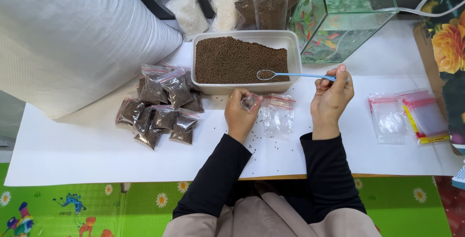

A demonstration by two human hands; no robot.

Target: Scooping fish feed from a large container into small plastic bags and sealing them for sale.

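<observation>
**A:** so how far along is the bagging, going by this shot?

**B:** partway I'd say. There's a pile of filled bags with red zip strips, sealed and heaped on the counter to the person's left. Rough guess a dozen, they overlap so I can't count properly. On the other side there's a small stack of empty bags lying flat, and the white tub is well stocked with brown pellets. So plenty done, plenty left.

**A:** and the bag in hand?

**B:** the left hand is pinching a little clear bag at its mouth, grip closed on it, held just in front of the tub's near wall. Can't tell if any pellets are in it yet, too small. Another empty bag lies flat right beside it.

**A:** where's the scoop?

**B:** the right hand has the thin blue spoon clamped by the end of its handle between thumb and fingers. The bowl sits over the pellets at the tub's near edge, just above and a bit right of the open bag. Near, not touching. A few stray pellets are scattered on the counter around the hands.
</observation>
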